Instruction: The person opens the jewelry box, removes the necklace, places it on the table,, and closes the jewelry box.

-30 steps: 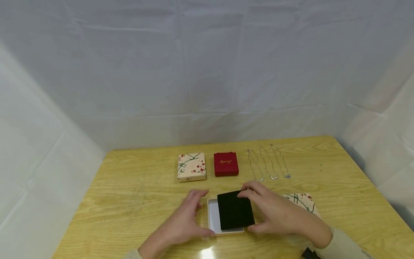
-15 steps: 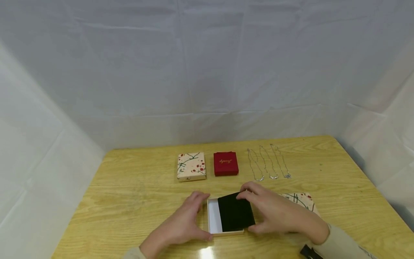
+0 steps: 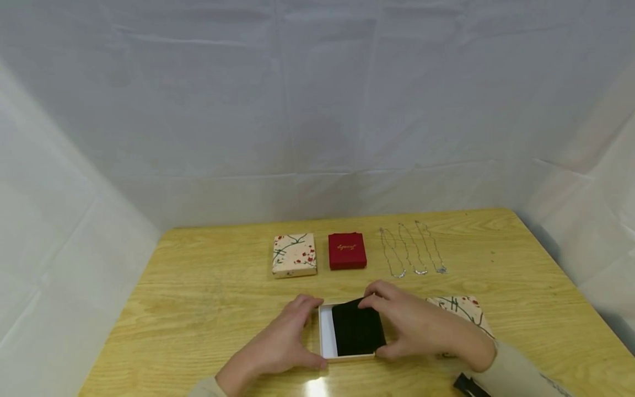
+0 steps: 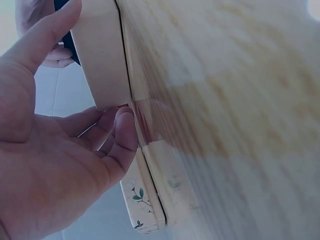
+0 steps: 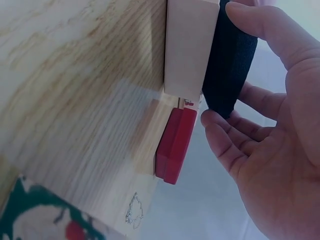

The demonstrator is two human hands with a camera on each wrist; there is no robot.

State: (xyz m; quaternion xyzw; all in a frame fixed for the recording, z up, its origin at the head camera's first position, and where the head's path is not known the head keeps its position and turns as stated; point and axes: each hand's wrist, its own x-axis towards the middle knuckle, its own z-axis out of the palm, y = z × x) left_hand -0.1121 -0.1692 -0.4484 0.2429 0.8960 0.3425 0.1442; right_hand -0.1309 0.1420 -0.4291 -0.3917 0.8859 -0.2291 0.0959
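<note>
A shallow cream jewelry box base (image 3: pixel 327 333) with a white inside lies before me on the table. My left hand (image 3: pixel 280 342) grips its left end, thumb at the near edge and fingers at the far edge; the left wrist view shows the box's plain side (image 4: pixel 102 55) between them. Between thumb and fingers, my right hand (image 3: pixel 414 322) holds a square black foam pad (image 3: pixel 358 331) over the right part of the base. In the right wrist view the black pad (image 5: pixel 230 55) stands partly out of the box. A white strip of the base's floor shows at the left.
Behind are a floral box (image 3: pixel 294 256), a red box (image 3: pixel 347 252) with gold lettering, and three silver necklaces (image 3: pixel 397 259) in a row. A floral piece (image 3: pixel 461 309) lies partly under my right forearm, with a black object (image 3: pixel 468 385) near the sleeve.
My right hand has shifted slightly left and lowered the black pad toward the base. My left fingers and thumb have drawn in against the base's edges.
</note>
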